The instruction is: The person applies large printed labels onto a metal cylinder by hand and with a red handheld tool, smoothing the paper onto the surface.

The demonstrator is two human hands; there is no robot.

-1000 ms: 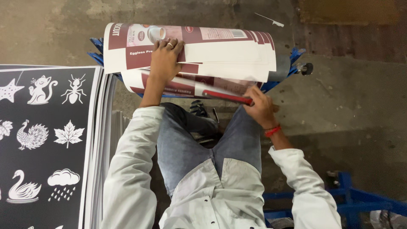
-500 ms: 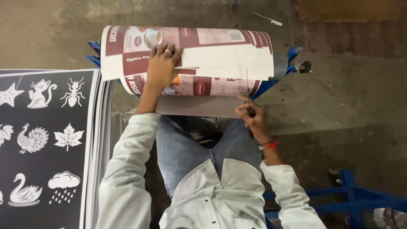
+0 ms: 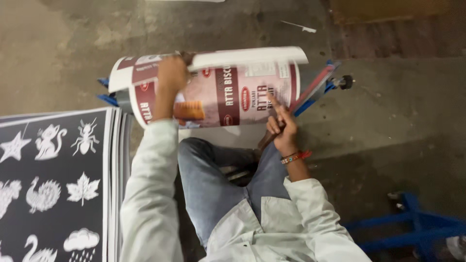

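Observation:
I sit with a large printed sheet, maroon, pink and white, curled into a roll above my knees. My left hand grips the sheet's upper left part, where a loose white edge folds over the top. Low on the roll's right side, my right hand has its index finger stretched up against the print and its other fingers curled. A thin dark piece shows under that hand; I cannot tell whether the hand holds it. A red and orange band circles my right wrist.
A stack of black sheets with white animal and leaf shapes lies at my left. Behind the roll stands a blue frame with a red bar and a black knob. Another blue metal frame is at lower right. Bare concrete floor surrounds me.
The sheet has been turned and curled up into a rounder roll. My left hand rose with its top edge. My right hand moved up to touch the roll's right side.

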